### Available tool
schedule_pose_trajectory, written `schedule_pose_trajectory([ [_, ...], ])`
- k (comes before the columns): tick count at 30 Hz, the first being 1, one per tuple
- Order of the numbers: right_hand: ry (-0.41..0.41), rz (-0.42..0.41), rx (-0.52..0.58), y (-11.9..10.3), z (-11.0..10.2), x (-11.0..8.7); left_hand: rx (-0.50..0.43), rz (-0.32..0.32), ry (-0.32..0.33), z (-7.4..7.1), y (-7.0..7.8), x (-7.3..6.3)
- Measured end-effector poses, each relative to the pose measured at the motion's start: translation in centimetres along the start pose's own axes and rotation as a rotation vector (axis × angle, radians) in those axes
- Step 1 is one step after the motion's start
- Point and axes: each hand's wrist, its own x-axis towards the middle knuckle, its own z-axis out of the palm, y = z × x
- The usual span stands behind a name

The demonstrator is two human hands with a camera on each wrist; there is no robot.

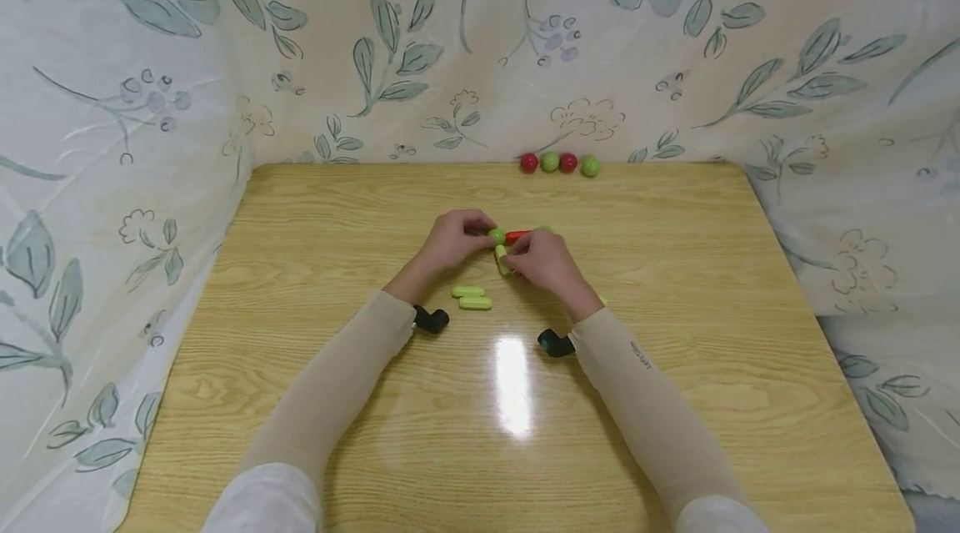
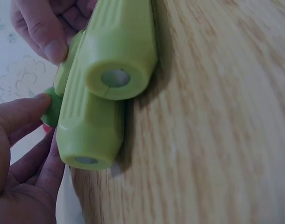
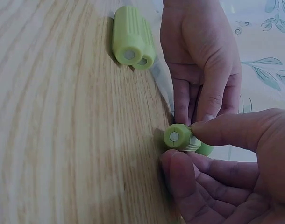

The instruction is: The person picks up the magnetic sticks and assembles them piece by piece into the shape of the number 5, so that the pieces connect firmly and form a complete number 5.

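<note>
My left hand [image 1: 454,241] pinches a green ball [image 1: 497,235] between thumb and fingers near the middle of the table. A light green ridged rod [image 1: 502,259] is pinched in my right hand [image 1: 546,259], its far end against or very near the ball. In the right wrist view, a round grey disc shows in the near end of this rod [image 3: 174,136]. From the ball a red rod [image 1: 517,237] runs right, partly behind my right fingers. Beyond them another green ball [image 1: 547,228] is partly hidden.
Two loose light green rods [image 1: 476,303] lie side by side, nearer me. Along the back edge sit red balls [image 1: 528,163] and green balls [image 1: 591,166]. A pale green bit [image 1: 603,299] peeks out by my right wrist. Floral cloth [image 1: 480,57] hangs behind the wooden table [image 1: 337,216].
</note>
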Motion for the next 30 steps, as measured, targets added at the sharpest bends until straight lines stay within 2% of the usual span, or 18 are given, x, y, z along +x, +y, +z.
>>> schedule_pose_trajectory([
  [20,0.014,-0.008,0.013,-0.27,0.48,0.08,-0.009,0.024,-0.004,0.06,-0.03,-0.03],
  [30,0.008,-0.012,0.008,0.02,0.59,0.23,-0.001,0.015,-0.008,-0.02,-0.09,0.01],
])
